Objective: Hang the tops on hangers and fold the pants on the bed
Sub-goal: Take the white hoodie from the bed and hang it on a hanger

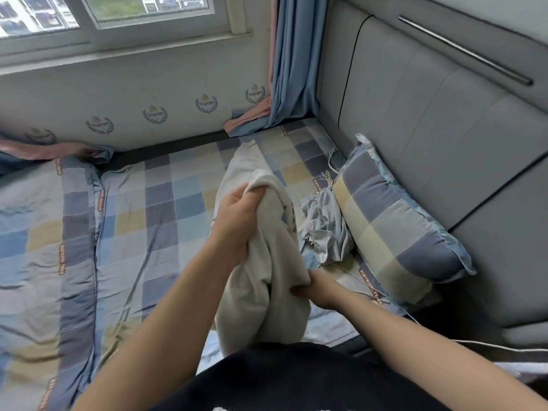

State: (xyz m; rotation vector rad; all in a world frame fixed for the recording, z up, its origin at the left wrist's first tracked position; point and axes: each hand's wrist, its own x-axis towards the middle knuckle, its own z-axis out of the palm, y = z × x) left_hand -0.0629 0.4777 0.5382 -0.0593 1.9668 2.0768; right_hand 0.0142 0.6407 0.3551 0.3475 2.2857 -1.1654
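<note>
Left hand [237,216] grips the cream garment [284,315] farther up, right hand [317,289] pinches it nearer, over the bed [166,203]. Pants maybe, can't tell.

Both hands are holding the garment [267,292] over the middle of the bed [178,203], the left hand [237,215] gripping it further out, the right hand [317,289] pinching it closer in. Just right of it a crumpled cloth [326,229] is lying on the bed, touching the pillow [394,221], which is leaning against the headboard [444,129] on the right. A quilt [44,232] is lying along the left. Behind the bed the window [118,13] is sitting up in the wall, the curtain [293,69] hanging in the far corner
</note>
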